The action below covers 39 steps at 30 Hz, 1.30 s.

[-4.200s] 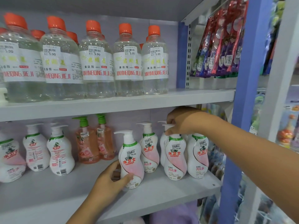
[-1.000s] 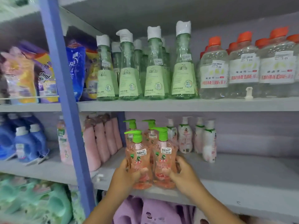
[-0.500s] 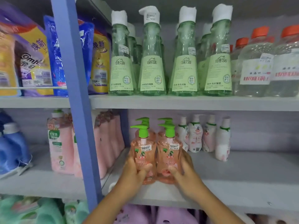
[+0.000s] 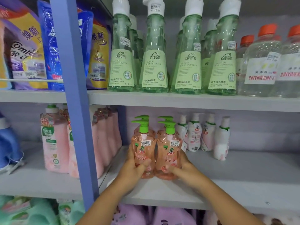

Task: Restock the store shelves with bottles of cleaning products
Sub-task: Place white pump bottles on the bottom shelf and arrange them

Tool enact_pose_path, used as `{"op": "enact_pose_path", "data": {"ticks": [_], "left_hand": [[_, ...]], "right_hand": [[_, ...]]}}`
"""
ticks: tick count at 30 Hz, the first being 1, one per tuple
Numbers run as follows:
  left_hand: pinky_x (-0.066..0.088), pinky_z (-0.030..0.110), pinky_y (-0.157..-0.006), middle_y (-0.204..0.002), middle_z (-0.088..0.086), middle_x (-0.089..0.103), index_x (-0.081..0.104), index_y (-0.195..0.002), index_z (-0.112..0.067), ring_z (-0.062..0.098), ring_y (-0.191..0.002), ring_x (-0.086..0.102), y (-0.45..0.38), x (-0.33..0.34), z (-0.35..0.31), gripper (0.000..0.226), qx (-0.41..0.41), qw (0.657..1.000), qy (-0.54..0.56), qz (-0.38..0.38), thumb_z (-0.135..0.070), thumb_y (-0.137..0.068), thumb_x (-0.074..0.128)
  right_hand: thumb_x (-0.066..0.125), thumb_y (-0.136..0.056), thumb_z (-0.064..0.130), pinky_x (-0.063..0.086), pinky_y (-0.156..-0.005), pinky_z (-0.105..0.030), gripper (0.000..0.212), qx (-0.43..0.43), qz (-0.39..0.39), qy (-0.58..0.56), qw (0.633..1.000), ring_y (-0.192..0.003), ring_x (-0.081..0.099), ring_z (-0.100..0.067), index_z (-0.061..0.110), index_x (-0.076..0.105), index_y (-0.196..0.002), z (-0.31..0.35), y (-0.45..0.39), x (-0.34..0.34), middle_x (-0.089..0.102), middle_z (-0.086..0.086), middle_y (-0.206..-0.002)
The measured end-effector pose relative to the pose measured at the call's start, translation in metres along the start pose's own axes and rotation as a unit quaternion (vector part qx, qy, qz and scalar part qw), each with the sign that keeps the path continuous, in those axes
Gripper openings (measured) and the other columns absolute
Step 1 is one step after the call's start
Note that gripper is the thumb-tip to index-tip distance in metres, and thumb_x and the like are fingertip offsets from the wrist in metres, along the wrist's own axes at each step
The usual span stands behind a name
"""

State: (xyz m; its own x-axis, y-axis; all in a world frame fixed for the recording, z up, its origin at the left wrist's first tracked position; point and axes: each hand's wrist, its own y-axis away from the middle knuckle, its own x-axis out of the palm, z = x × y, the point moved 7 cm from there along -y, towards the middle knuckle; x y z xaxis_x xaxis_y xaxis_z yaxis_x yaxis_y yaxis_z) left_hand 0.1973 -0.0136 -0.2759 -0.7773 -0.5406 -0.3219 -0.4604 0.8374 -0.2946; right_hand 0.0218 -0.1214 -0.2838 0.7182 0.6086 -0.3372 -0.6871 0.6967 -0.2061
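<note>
Now both translucent peach-pink plastic pump bottles sit further back on the grey metal middle shelf [image 4: 227, 176] than a second ago, when they hung out at its front lip; the pair looks nearly placed, directly in front of two matching bottles at 12 o'clock. The left hand [image 4: 133, 169] wraps the left pump bottle [image 4: 143, 153], thumb across its glossy front, and the right hand [image 4: 181, 168] grips the right pump bottle [image 4: 168, 155] likewise. Both bottles touch side by side, upright, bright green pump heads pointing to 9 o'clock. At 2 o'clock stand small white-and-pink pump bottles [image 4: 209, 133]; tall, clear green conical bottles [image 4: 152, 62] line the shelf above.
</note>
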Motion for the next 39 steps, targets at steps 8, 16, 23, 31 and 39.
{"op": "enact_pose_path", "data": {"ticks": [8, 16, 23, 31, 39], "left_hand": [[0.052, 0.01, -0.083, -0.118, -0.021, 0.07, 0.033, -0.147, -0.047, -0.006, -0.102, 0.066, -0.014, -0.004, 0.011, 0.087, -0.05, 0.995, 0.087, -0.015, -0.032, -0.079, 0.085], [0.052, 0.008, -0.076, -0.118, -0.011, 0.074, 0.052, -0.129, -0.038, -0.005, -0.099, 0.07, -0.016, 0.004, 0.012, 0.061, -0.055, 0.993, 0.101, -0.014, -0.021, -0.08, 0.083], [0.047, 0.002, -0.064, -0.117, -0.009, 0.072, 0.049, -0.137, -0.031, -0.014, -0.084, 0.067, -0.015, 0.003, 0.008, 0.065, -0.047, 0.995, 0.087, -0.026, -0.015, -0.083, 0.081], [0.042, 0.031, -0.11, -0.15, -0.006, 0.05, 0.024, -0.157, -0.032, 0.01, -0.132, 0.052, 0.004, -0.007, -0.006, 0.117, -0.008, 0.995, 0.044, -0.086, -0.06, -0.058, 0.08], [0.04, 0.013, -0.098, -0.117, -0.023, 0.059, 0.059, -0.112, -0.038, 0.004, -0.116, 0.057, 0.067, 0.103, -0.103, 0.03, 0.241, 0.953, 0.0, -0.183, -0.038, -0.084, 0.068]], "right_hand": [[0.083, -0.08, 0.015, 0.05, -0.103, -0.029, 0.089, -0.014, 0.012, -0.032, 0.999, -0.124, 0.06, -0.005, 0.038, 0.029, -0.146, -0.002, -0.014, 0.001, 0.062, 0.013, -0.135], [0.084, -0.077, 0.014, 0.054, -0.093, -0.027, 0.083, -0.016, 0.011, -0.057, 0.998, -0.119, 0.065, -0.014, 0.028, 0.037, -0.143, -0.008, -0.022, 0.003, 0.068, 0.003, -0.129], [0.084, -0.078, 0.009, 0.053, -0.092, -0.023, 0.081, -0.013, -0.005, -0.072, 0.997, -0.119, 0.065, -0.011, 0.029, 0.039, -0.142, -0.002, -0.019, 0.004, 0.069, 0.005, -0.128], [0.087, -0.073, 0.045, 0.045, -0.095, -0.012, 0.11, 0.034, 0.006, -0.021, 0.999, -0.123, 0.047, 0.017, 0.051, 0.01, -0.152, 0.009, 0.008, -0.015, 0.038, 0.032, -0.148], [0.073, -0.09, 0.017, 0.052, -0.091, -0.029, 0.048, 0.022, -0.161, 0.01, 0.987, -0.104, 0.066, -0.011, 0.027, 0.055, -0.133, -0.016, 0.028, -0.145, 0.066, 0.009, -0.116]]}}
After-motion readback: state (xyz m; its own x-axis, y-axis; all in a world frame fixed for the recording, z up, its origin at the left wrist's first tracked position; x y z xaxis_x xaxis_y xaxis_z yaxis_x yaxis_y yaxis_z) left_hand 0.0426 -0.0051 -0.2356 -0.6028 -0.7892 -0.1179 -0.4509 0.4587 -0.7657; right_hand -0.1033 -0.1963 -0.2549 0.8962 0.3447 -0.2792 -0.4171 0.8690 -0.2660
